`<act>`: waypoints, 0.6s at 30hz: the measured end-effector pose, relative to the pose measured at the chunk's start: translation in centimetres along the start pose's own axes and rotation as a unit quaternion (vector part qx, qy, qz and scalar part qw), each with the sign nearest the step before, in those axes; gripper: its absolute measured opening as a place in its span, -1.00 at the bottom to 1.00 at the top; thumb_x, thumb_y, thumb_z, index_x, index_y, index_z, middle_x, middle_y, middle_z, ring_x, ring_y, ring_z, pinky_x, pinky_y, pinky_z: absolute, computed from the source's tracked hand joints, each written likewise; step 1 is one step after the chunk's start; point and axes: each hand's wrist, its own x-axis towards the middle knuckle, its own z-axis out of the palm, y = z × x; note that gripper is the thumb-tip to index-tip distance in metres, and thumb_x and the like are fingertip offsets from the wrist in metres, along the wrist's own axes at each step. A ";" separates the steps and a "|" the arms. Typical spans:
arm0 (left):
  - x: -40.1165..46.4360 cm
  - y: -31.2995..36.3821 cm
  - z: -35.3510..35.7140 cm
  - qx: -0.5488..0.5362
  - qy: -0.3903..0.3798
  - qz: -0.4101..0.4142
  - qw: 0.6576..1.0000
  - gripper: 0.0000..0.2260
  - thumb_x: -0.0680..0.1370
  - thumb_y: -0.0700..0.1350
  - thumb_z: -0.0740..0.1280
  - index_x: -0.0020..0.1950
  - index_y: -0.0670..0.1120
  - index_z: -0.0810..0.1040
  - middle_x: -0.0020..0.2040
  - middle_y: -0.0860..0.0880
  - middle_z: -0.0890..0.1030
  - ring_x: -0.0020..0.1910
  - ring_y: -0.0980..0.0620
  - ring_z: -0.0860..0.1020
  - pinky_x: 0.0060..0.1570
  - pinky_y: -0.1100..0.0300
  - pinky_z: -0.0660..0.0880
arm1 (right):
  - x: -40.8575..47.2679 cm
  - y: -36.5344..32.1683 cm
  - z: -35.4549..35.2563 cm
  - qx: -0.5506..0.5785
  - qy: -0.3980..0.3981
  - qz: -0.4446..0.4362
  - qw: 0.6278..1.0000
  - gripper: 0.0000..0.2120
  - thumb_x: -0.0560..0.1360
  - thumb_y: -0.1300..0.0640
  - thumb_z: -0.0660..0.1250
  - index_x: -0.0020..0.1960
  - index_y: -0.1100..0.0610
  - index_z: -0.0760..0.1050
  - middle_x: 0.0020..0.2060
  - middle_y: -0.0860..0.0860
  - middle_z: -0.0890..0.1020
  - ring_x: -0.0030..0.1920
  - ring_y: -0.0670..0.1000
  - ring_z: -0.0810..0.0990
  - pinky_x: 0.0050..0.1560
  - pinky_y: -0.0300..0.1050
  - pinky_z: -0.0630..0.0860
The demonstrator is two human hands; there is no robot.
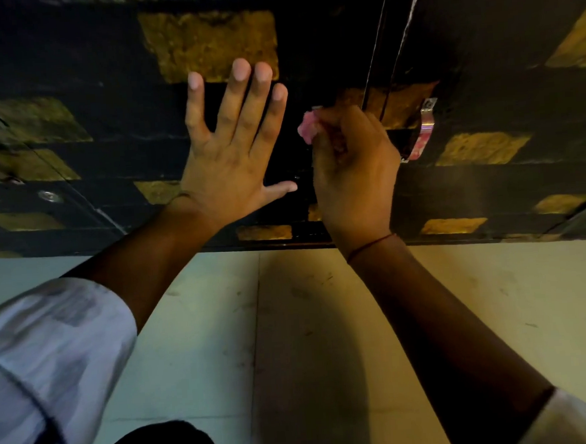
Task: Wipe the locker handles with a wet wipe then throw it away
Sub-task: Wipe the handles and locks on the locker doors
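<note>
right grip [345, 150] is curled tight round a pink wet wipe [308, 129], bunched against the dark locker door [307, 32] at the door seam. one metal handle [425, 129] shows, just to the right of that grip, its long axis running up the door; the right hand is the nearer. left hand [228, 146] lies flat, fingers spread, on the door. one wipe, one handle, two hands.

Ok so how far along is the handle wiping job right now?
Mid-wipe. The right hand grips the pink wet wipe against the dark locker door, though its handle is hidden behind the hand, while the left hand presses flat beside it. The shiny handle to the right looks untouched. Binning the wipe is still left.
</note>
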 end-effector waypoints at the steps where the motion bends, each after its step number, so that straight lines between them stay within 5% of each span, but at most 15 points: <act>1: 0.1 0.0 0.1 0.005 0.002 -0.001 1.000 0.14 0.49 0.50 0.19 0.57 -0.20 -0.45 0.55 -0.26 -0.03 0.59 -0.27 -0.13 0.40 -0.46 0.05 | 0.3 -0.2 0.0 -0.008 -0.002 -0.006 1.000 -0.90 0.59 0.20 0.31 0.01 0.20 0.60 -0.10 0.06 0.63 -0.08 -0.02 0.58 -0.10 -0.15 0.52; 5: 0.0 0.0 0.0 0.012 -0.003 0.010 1.000 0.13 0.50 0.50 0.19 0.59 -0.21 -0.41 0.56 -0.27 -0.03 0.55 -0.30 0.00 0.44 -0.46 -0.07 | 0.6 -0.4 -0.6 0.038 -0.021 0.024 0.999 -0.94 0.55 0.21 0.39 -0.07 0.21 0.58 -0.19 0.02 0.63 -0.18 -0.09 0.59 -0.18 -0.24 0.51; 9: -0.3 -0.2 0.0 0.008 -0.009 0.005 1.000 0.10 0.51 0.46 0.22 0.61 -0.19 -0.36 0.59 -0.24 -0.10 0.58 -0.19 -0.42 0.47 -0.33 -0.38 | 0.0 -0.2 -1.6 0.085 0.026 0.085 0.992 -0.91 0.55 0.22 0.41 -0.10 0.24 0.59 -0.24 0.04 0.65 -0.20 -0.11 0.62 -0.17 -0.24 0.54; 14: -0.3 -0.2 -0.3 0.006 -0.018 0.001 1.000 0.09 0.52 0.44 0.23 0.61 -0.18 -0.37 0.58 -0.23 -0.11 0.54 -0.14 -0.50 0.47 -0.37 -0.31 | 0.5 -0.7 -0.6 0.107 -0.001 0.074 0.992 -0.89 0.58 0.18 0.39 0.00 0.24 0.59 -0.13 0.01 0.69 -0.09 -0.10 0.67 -0.06 -0.15 0.61; 18: -0.3 -0.3 -0.7 0.001 -0.018 0.003 1.000 0.09 0.52 0.41 0.27 0.62 -0.17 -0.36 0.59 -0.22 -0.14 0.56 -0.13 -0.47 0.48 -0.33 -0.36 | 0.5 0.7 -0.9 0.154 0.061 0.174 0.971 -0.89 0.54 0.15 0.43 -0.10 0.17 0.55 -0.18 0.02 0.69 -0.10 -0.04 0.69 0.07 0.11 0.62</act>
